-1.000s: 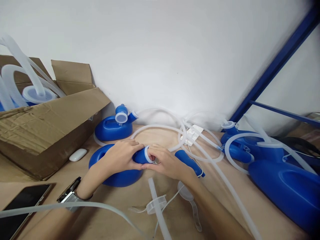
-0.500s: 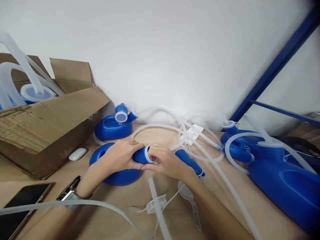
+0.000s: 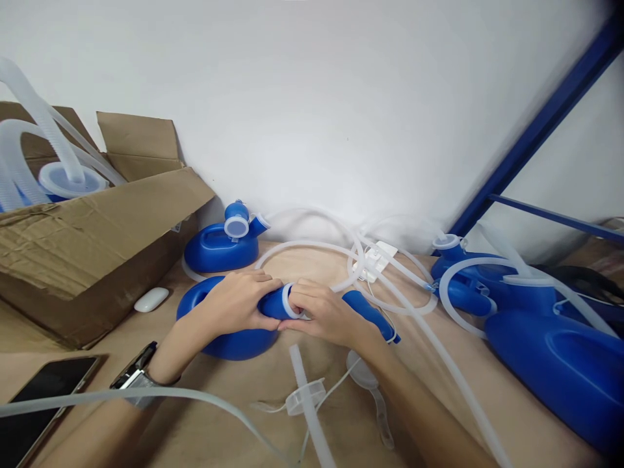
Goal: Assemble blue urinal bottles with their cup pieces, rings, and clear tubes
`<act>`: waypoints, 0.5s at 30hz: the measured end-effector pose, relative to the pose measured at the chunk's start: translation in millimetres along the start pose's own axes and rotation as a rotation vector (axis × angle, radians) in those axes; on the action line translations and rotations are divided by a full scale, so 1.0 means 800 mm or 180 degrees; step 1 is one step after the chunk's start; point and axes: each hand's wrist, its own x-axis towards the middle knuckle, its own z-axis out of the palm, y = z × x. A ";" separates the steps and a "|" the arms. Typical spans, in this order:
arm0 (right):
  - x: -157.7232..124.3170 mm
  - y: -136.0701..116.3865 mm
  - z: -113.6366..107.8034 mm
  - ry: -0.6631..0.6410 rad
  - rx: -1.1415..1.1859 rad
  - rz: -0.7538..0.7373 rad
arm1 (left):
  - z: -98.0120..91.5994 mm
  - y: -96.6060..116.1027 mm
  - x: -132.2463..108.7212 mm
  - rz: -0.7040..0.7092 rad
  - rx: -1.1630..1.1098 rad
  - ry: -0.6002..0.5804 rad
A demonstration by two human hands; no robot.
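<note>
My left hand [image 3: 238, 300] is wrapped round the neck of a blue bottle [image 3: 238, 346] lying on the table. On the neck's mouth sits a translucent white ring [image 3: 288, 300]. My right hand [image 3: 322, 312] grips this ring, its fingertips bent into the opening and its thumb below, near the left thumb. Just below the hands lies a clear tube [image 3: 312, 416] that passes through a translucent cap [image 3: 306, 396]. A flat clear lid with a strap [image 3: 361, 370] rests under my right forearm.
An open cardboard box [image 3: 107, 240] with hoses stands left, near a white case [image 3: 151, 300] and a phone [image 3: 43, 403]. Another blue bottle [image 3: 219, 250] is behind. Coiled tubing [image 3: 439, 344], a blue handle-like piece [image 3: 368, 313] and a large blue bottle [image 3: 556, 370] lie right.
The blue bottle's body has shifted very slightly to the right. Both hands keep nearly the same place and grip.
</note>
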 end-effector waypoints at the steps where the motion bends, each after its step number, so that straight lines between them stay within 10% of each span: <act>1: 0.001 -0.001 -0.001 -0.0053 0.0045 0.0049 | -0.001 0.000 0.000 0.0004 -0.0016 -0.0006; 15: 0.004 -0.012 0.004 0.0010 0.0280 0.0179 | -0.008 0.006 -0.002 -0.0246 -0.0294 -0.0188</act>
